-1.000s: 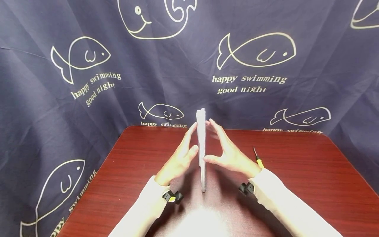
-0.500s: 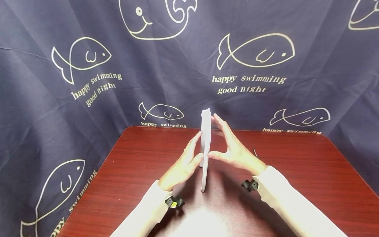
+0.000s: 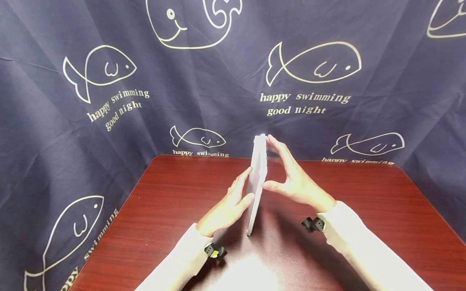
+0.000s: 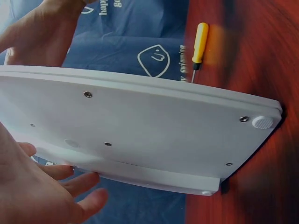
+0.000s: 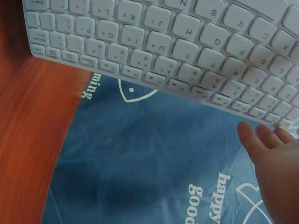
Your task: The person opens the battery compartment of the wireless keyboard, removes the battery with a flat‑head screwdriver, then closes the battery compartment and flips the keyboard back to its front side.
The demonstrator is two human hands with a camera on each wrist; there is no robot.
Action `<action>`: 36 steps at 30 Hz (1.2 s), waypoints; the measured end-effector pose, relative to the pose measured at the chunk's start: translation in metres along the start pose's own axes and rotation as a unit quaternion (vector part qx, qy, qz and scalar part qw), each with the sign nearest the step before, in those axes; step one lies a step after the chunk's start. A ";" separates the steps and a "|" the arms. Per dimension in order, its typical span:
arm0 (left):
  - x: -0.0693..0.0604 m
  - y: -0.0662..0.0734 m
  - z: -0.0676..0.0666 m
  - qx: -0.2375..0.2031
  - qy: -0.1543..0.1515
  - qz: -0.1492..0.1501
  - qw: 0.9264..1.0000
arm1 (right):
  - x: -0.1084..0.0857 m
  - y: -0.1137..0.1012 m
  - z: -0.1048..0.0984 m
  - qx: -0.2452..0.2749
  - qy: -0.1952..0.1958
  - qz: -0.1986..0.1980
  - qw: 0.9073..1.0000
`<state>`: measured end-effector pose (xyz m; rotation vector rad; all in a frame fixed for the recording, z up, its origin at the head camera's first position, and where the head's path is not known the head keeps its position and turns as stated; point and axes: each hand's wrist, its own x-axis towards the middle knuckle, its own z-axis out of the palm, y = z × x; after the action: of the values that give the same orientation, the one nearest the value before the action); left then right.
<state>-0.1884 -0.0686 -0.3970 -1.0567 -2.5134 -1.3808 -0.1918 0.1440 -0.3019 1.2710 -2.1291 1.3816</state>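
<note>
A white keyboard stands on one short end on the table and leans to the right. In the left wrist view its underside shows several screws and round feet; in the right wrist view its keys show. My left hand touches the underside with fingers and thumb extended. On the key side my right hand has its thumb and fingertips at the keyboard, fingers spread and nearly straight. Neither hand is curled round it.
A screwdriver with a yellow handle lies on the red-brown table, right of the keyboard; in the head view the right arm hides it. A dark blue cloth with fish drawings hangs behind the table.
The keyboard has tipped from nearly upright to leaning right, its top moving right while its lower end stays put. Both hands have moved right with it; the right arm now covers the screwdriver.
</note>
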 end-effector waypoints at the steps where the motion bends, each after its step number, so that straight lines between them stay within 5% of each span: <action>1: 0.000 0.000 0.001 0.001 -0.004 -0.004 1.000 | 0.000 -0.001 -0.001 0.000 0.000 0.000 1.000; 15: -0.004 -0.005 0.012 0.010 -0.055 -0.073 0.996 | -0.007 -0.008 -0.018 -0.013 0.012 -0.017 1.000; 30: -0.006 -0.017 0.024 0.069 -0.100 -0.100 0.988 | -0.023 -0.013 -0.037 -0.039 0.016 -0.004 0.999; 36: -0.006 -0.022 0.027 0.061 -0.123 -0.119 0.983 | -0.029 -0.015 -0.044 -0.049 0.017 -0.002 0.999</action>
<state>-0.1909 -0.0593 -0.4309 -0.9851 -2.9449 -1.1907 -0.1725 0.1940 -0.2904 1.2054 -2.1421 1.2711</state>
